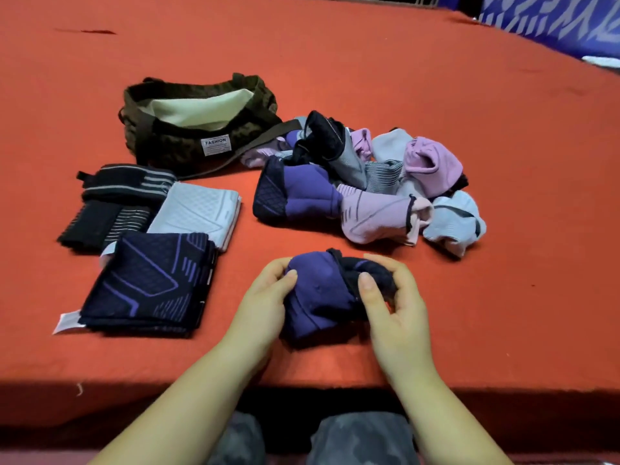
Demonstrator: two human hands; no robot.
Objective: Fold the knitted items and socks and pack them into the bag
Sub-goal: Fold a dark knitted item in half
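red felt covers the desk in front of you, and near its front edge your two hands close around a purple and navy sock bundle. your left hand curls round the purple side with the thumb pressed on top, and your right hand grips the dark navy end, thumb on the fabric and fingers wrapped behind it. the bundle rests on the felt between your palms. to your left lies a folded navy knit with purple lines, a white tag showing at its near corner. just behind it, partly under its far edge, sits a folded pale grey knit, and beside that a black piece with grey stripes, folded over on itself. farther back stands the dark bag, mouth open, pale lining showing, a white label reading fashion on its front, one strap trailing toward the right. right of the bag is a loose pile of unfolded socks in purple, lilac, grey, black and pale blue, touching and overlapping one another. your knees in camouflage trousers show below the desk edge.
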